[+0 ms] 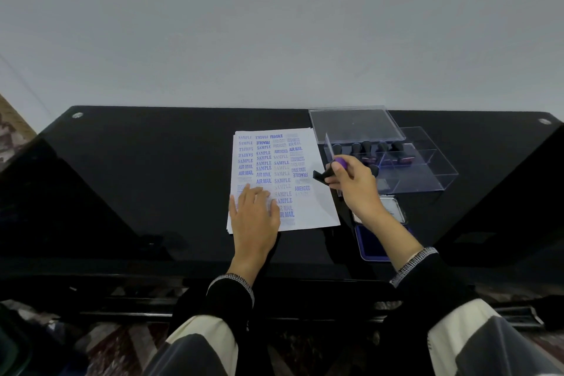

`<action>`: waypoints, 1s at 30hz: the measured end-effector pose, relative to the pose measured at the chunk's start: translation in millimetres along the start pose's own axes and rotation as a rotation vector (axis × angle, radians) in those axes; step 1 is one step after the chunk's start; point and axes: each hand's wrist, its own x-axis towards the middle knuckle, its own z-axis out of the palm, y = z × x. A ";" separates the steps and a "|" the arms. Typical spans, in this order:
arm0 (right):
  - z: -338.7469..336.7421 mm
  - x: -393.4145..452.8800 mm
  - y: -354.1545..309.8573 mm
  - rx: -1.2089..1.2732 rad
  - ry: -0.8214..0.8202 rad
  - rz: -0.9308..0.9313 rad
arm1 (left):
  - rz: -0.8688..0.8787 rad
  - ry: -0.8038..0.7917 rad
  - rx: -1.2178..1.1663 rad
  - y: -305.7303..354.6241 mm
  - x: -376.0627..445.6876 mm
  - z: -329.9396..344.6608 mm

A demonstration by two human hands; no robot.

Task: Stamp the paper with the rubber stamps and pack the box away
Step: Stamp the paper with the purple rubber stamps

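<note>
A person sits at a glossy black desk (152,180) set against a pale wall (274,24). A sheet of paper (317,210) lies near the middle of the desk, on top of a thin stack, and most of it is covered in blue stamped words: SAMPLE, FRAGILE, AIR MAIL, AMENDED.

The left hand (254,217) lies flat on the near left corner of the paper, fingers straight and slightly spread, pressing it down.

The right hand (354,183) hovers just off the paper's right edge. Its fingers are curled round a stamp (325,175), a small black one with a purple end showing above the thumb; the black part sticks out to the left, towards the paper. I cannot tell whether the stamp touches the paper or the desk.

Just beyond that hand stands the box (424,162), clear plastic with dividers, on the right side of the desk. Several black-handled stamps stand in its far compartments. Its clear lid (354,123) lies behind it, overlapping the box's far left corner.

Near the right forearm, between the box and the desk's front edge, an open ink pad (370,243) shows a blue inked surface, with its metal lid (393,207) just behind it. Both are partly hidden by the arm.

Dark sleeves with patterned cuffs cover both wrists.
</note>
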 end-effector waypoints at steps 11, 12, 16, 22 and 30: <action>-84.5 -59.8 14.3 -0.205 -0.044 -0.088 | -0.080 -0.046 0.072 1.8 -2.2 -2.0; -90.4 -66.9 18.6 -0.244 -0.035 -0.097 | -0.079 -0.045 0.077 2.2 -2.2 -2.1; -100.8 -88.8 32.4 -0.346 -0.037 -0.125 | -0.072 -0.045 0.069 3.0 -3.0 -3.2; -104.2 -98.3 32.0 -0.463 -0.052 -0.146 | -0.061 -0.051 0.051 3.1 -4.1 -3.6; -99.9 -105.7 31.1 -0.469 -0.045 -0.116 | -0.054 -0.055 0.044 2.7 -4.4 -3.3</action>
